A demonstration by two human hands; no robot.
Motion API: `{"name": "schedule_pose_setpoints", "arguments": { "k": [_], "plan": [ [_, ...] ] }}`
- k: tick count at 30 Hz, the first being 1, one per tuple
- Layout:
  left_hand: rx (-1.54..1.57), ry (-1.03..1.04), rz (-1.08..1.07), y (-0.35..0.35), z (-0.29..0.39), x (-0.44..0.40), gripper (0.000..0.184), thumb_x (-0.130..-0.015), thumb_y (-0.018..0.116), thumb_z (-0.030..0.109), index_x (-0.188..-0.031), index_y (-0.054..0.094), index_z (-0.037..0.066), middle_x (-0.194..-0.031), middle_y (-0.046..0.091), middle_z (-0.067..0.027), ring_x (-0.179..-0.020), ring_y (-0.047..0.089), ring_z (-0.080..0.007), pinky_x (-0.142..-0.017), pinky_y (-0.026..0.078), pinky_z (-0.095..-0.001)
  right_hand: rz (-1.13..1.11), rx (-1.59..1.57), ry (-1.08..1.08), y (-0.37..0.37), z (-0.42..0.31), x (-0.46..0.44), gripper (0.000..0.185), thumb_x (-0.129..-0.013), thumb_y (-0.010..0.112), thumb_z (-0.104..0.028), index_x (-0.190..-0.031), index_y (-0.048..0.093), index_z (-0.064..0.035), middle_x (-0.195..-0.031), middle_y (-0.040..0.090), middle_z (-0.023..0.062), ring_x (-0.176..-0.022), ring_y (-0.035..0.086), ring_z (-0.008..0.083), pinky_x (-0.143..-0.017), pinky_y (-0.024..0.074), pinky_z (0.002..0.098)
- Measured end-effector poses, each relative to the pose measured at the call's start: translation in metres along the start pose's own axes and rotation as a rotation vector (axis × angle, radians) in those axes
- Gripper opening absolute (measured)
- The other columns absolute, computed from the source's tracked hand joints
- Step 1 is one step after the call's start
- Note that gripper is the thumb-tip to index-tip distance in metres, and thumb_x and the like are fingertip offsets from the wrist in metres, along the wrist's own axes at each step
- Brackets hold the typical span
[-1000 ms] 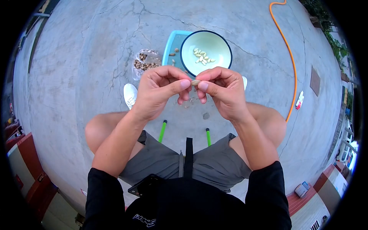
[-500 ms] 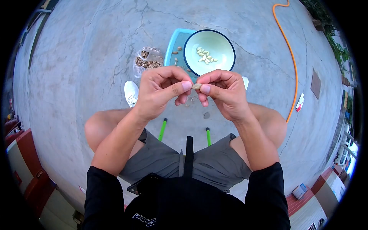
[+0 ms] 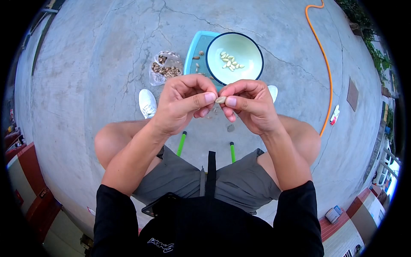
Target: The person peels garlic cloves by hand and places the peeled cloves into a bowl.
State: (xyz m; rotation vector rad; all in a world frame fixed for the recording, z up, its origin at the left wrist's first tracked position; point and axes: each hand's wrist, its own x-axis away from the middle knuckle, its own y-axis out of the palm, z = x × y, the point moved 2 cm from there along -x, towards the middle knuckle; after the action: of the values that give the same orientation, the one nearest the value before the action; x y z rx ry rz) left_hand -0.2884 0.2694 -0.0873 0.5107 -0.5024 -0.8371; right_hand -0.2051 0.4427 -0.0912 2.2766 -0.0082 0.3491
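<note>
Between my two hands, just below the bowl, is a small pale-brown garlic clove (image 3: pixel 221 100). My left hand (image 3: pixel 182 105) pinches one end with thumb and forefinger. The other end sits in the pinch of my right hand (image 3: pixel 254 107), its thumb lying along the clove. In a white enamel bowl (image 3: pixel 251 53) with a dark rim lie several smooth, pale peeled cloves (image 3: pixel 231 61). The bowl rests on a turquoise tray-like surface (image 3: pixel 191 55) with bits of skin and cloves on it. A clear plastic bag (image 3: pixel 157 77) of brown unpeeled cloves (image 3: pixel 170 71) lies at its left.
Cracked concrete (image 3: pixel 107 64) surrounds me. White shoes (image 3: pixel 147 103) flank the turquoise surface, and green legs with dark tips (image 3: pixel 182 143) show between my knees. An orange hose (image 3: pixel 328 73) and a small red-and-white packet (image 3: pixel 335 115) lie to the right.
Both hands hold almost the same pose. The clove has shifted very slightly down and tilted a little between the fingertips. The bowl's contents look the same.
</note>
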Motion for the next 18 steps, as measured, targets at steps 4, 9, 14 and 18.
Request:
{"name": "schedule_pose_setpoints", "arguments": {
  "k": [4, 9, 14, 18],
  "plan": [
    [0.063, -0.016, -0.015, -0.001, -0.005, -0.001, 0.009, -0.092, 0.064, 0.007, -0.09, 0.062, -0.001, -0.082, 0.061, -0.0065, -0.063, 0.052, -0.0084, -0.054, 0.039, -0.0213, -0.009, 0.014, -0.016, -0.001, 0.001, 0.0, 0.015, -0.087, 0.068, 0.004, -0.102, 0.069, 0.0073, -0.088, 0.071, 0.0153, -0.073, 0.068, 0.017, -0.061, 0.0563, 0.0267],
    [0.029, -0.031, 0.015, 0.002, -0.006, -0.001, 0.011, -0.093, 0.067, 0.012, -0.094, 0.065, 0.001, -0.077, 0.062, -0.0015, -0.063, 0.052, -0.0064, -0.055, 0.038, -0.0207, 0.106, 0.141, -0.107, 0.003, 0.0, -0.001, 0.017, -0.088, 0.068, 0.004, -0.105, 0.068, 0.0073, -0.089, 0.07, 0.014, -0.074, 0.068, 0.0168, -0.064, 0.0578, 0.0285],
    [-0.228, 0.055, 0.132, 0.008, -0.003, -0.002, 0.009, -0.095, 0.064, 0.01, -0.096, 0.062, 0.002, -0.082, 0.061, -0.0006, -0.064, 0.052, -0.0054, -0.057, 0.04, -0.0202, 0.194, 0.217, -0.181, 0.003, 0.004, -0.001, 0.02, -0.087, 0.069, 0.004, -0.107, 0.067, 0.0069, -0.092, 0.07, 0.0129, -0.078, 0.069, 0.0181, -0.069, 0.0594, 0.0303],
    [-0.372, 0.102, 0.173, 0.011, -0.006, -0.001, 0.008, -0.096, 0.063, 0.009, -0.097, 0.062, 0.002, -0.083, 0.061, -0.0001, -0.066, 0.052, -0.0045, -0.059, 0.042, -0.0197, 0.195, 0.3, -0.252, 0.008, 0.008, -0.001, 0.022, -0.085, 0.071, 0.006, -0.107, 0.066, 0.007, -0.093, 0.07, 0.0125, -0.082, 0.069, 0.0187, -0.071, 0.0601, 0.0314]
  ]
}}
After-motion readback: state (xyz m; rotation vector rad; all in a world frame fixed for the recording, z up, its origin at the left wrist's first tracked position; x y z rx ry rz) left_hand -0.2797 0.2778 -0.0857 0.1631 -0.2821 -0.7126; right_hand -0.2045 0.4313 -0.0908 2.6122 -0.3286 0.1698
